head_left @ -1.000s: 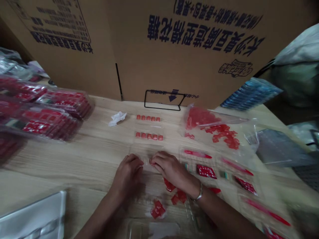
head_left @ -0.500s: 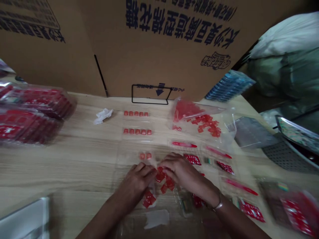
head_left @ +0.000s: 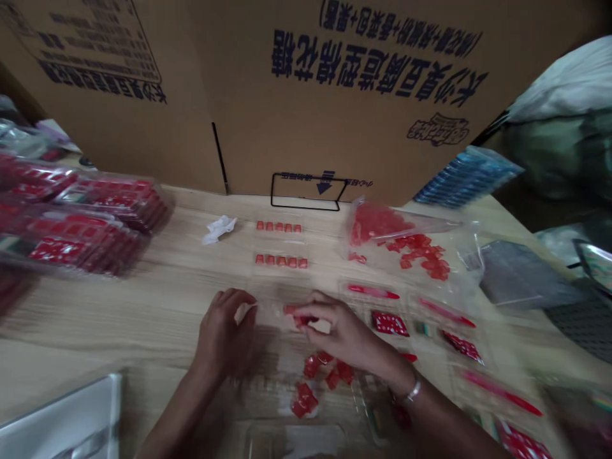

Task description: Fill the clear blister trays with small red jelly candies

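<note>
My right hand [head_left: 335, 328] pinches a small translucent red piece [head_left: 300, 317] between thumb and fingers, low over a clear plastic tray [head_left: 275, 312]. Opposite it, my left hand [head_left: 227, 335] is curled, thumb and forefinger tips closed at the tray's left edge; motion blur softens the contact. Below my right hand lies a loose cluster of red pieces [head_left: 329, 368], with another small clump [head_left: 304, 400] nearer me. Farther back, two short rows of red pieces sit in clear plastic, a rear row [head_left: 278, 227] and a front row [head_left: 281, 261].
A large printed cardboard box [head_left: 306, 127] walls off the back. Stacked red packs [head_left: 95, 236] stand at left, beside crumpled white tissue [head_left: 220, 228]. An open bag of red pieces [head_left: 406, 239] lies right, behind clear packs with red sticks [head_left: 373, 292]. A metal tray [head_left: 62, 414] sits front left.
My hands have parted and moved farther from me. My right hand has lifted a red piece from the cluster to the tray. The view has shifted left.
</note>
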`<state>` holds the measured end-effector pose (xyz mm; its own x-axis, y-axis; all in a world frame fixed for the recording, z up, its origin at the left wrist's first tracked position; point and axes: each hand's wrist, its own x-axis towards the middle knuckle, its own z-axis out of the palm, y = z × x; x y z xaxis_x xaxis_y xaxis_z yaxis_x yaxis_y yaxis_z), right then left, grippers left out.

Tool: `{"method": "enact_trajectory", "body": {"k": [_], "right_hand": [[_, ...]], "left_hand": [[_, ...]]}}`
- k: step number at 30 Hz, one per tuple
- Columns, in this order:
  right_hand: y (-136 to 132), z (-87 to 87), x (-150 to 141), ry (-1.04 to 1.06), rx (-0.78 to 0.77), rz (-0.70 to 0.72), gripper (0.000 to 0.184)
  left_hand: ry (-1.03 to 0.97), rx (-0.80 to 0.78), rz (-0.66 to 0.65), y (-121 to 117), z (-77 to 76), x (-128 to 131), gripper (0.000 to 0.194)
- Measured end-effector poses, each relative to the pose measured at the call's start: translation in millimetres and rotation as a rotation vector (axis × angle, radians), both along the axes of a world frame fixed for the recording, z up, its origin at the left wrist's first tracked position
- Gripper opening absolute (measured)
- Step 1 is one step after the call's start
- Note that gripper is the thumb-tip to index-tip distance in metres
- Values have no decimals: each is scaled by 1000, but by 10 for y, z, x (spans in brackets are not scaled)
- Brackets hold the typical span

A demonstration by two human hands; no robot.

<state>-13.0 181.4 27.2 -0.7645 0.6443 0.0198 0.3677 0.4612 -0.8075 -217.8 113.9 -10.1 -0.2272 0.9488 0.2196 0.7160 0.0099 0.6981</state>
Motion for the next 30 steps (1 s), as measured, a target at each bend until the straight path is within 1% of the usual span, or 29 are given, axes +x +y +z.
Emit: {"method": "enact_trajectory", "body": {"k": [1, 3, 6, 8, 10, 13, 15, 16, 17, 19, 21, 23, 24, 26, 27, 28, 30], "right_hand": [[48, -17, -79, -35, 73, 15, 17], [133, -50, -242, -142, 223, 73, 13], [201, -107, -449, -304, 405, 186, 9], [214, -141, -524, -359, 461, 232, 11], [204, -151, -523, -371, 482, 253, 11], [117, -81, -373, -321, 481, 221, 9], [-9, 6, -206, -275, 410, 164, 12], [-89, 45, -119, -267, 343, 153, 12], [-174, 74, -38, -268, 267, 159, 11], [-336, 89, 85, -288, 134, 196, 11], [-449, 52, 145, -282, 33, 188, 16], [-489, 1, 155, -204, -104, 91, 18], [-485, -18, 149, -144, -192, 23, 18], [-452, -30, 128, -5, -333, -113, 15], [-431, -24, 118, 58, -373, -165, 13], [-413, -14, 111, 110, -394, -204, 12], [-386, 11, 107, 187, -423, -254, 8]], "left_hand": [[71, -36, -2, 23, -17, -55, 12], [177, -112, -59, 51, -58, -104, 16], [258, -139, -107, 57, -102, -84, 19], [281, -136, -112, 52, -113, -66, 21], [305, -136, -122, 47, -114, -62, 21], [340, -75, -84, 33, -101, -48, 19], [326, 10, -54, 13, -79, -11, 18], [299, 44, -59, 0, -65, 15, 17], [259, 61, -78, -12, -48, 44, 15], [141, 39, -121, -35, -7, 100, 11], [-49, -55, -177, -57, 51, 141, 9], [-306, -208, -298, -80, 129, 171, 2], [-438, -291, -385, -95, 172, 189, 5], [-660, -427, -541, -125, 246, 240, 16], [-756, -461, -578, -138, 269, 274, 19], [-848, -474, -587, -150, 280, 310, 20], [-1029, -460, -552, -163, 271, 374, 20]]}}
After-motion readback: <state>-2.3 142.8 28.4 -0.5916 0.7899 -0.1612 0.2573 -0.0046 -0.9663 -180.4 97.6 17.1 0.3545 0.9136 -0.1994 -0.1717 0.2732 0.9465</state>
